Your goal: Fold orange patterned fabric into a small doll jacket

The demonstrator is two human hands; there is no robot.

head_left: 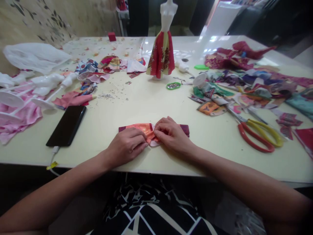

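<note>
A small piece of orange and maroon fabric [138, 126] lies in front of me near the table's front edge, its paler underside showing at the lower middle. My left hand [128, 143] is closed on its left part, thumb and fingers pinching the cloth. From the other side my right hand [171, 132] pinches the fabric near the middle, fingers bent together. The two hands are a short way apart, with a fold of orange cloth between them. The fingers cover part of the fabric, and whether a pin or needle is in them cannot be seen.
Beyond stands a white mannequin [167, 16] in a red and gold skirt [160, 55]. A green dish [173, 86] holds small shiny bits. Scissors [256, 137] and fabric scraps [259, 81] lie right; a phone [67, 125], white stands [46, 83] and pink cloth [29, 120] lie left.
</note>
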